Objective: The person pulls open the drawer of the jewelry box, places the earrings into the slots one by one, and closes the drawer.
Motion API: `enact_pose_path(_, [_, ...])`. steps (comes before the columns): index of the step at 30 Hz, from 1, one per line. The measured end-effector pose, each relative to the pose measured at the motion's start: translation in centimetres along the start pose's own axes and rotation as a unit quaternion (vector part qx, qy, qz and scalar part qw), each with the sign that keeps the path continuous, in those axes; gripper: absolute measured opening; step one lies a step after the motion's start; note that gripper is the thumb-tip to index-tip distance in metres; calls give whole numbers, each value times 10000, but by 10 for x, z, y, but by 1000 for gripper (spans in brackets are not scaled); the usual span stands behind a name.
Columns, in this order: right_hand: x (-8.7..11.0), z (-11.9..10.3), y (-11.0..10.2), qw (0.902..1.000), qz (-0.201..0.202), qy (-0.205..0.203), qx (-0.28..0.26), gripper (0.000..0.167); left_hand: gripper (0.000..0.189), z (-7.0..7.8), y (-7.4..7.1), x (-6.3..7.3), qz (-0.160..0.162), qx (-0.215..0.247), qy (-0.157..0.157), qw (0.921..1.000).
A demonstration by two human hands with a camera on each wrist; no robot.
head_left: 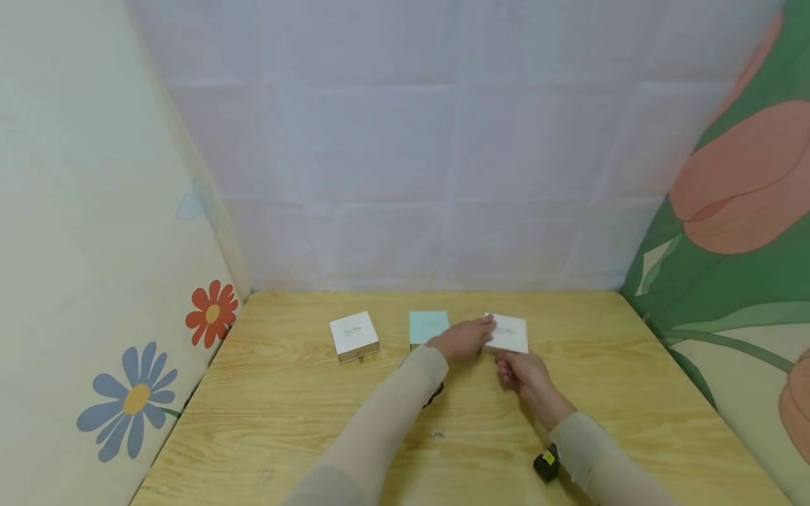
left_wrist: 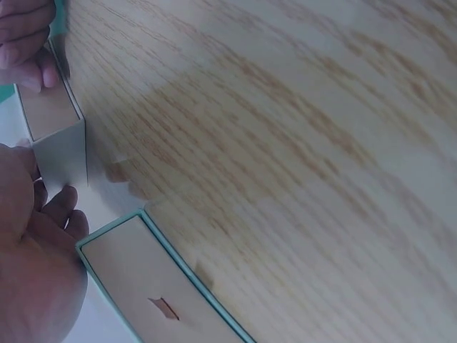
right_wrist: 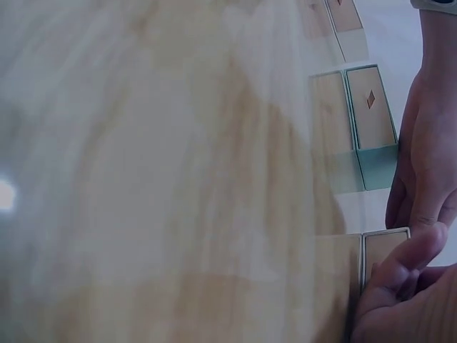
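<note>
A white drawer box [head_left: 511, 336] with faint lettering on its lid sits at the right of a row of boxes. My left hand [head_left: 465, 339] holds it by its left side, fingertips reaching onto the lid's edge. At its front, my right hand [head_left: 526, 372] has its fingers curled against the beige drawer face [right_wrist: 377, 250]; they cover the middle of that face, and any pull tab there is hidden. Close beside my left hand stands a teal drawer box [head_left: 428, 325], its beige front showing a small brown ribbon tab [left_wrist: 166, 309].
Another white box [head_left: 354, 334] with lettering stands slightly turned at the row's left. All stand toward the back of a wood-grain table [head_left: 285, 422], before a pale cloth backdrop [head_left: 405, 154]. A black device [head_left: 546, 464] is at my right wrist.
</note>
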State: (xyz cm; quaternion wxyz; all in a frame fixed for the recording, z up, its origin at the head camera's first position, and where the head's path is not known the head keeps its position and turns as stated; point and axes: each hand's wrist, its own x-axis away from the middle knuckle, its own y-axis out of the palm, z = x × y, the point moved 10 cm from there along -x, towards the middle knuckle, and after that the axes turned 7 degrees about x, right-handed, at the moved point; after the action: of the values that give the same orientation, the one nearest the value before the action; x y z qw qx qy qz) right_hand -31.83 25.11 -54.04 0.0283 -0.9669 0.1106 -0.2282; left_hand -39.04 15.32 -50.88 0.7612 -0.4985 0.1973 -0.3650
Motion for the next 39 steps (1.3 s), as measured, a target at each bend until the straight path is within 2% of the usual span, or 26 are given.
enact_pose_path(16, [-5, 4, 2, 9993, -134, 46, -347, 22, 53, -7, 10, -8, 3, -179, 24, 9998])
enact_pose_path(26, [-4, 3, 3, 9993, -133, 9, -339, 20, 52, -7, 6, -10, 44, -486, 58, 9988])
enact_pose_path(32, [-4, 3, 3, 9995, -86, 1, -304, 16, 52, -6, 3, -9, 75, -483, 77, 9988])
enact_pose_path(39, [-4, 3, 3, 9997, -110, 30, -230, 15, 52, -4, -1, -7, 91, -229, 19, 9997])
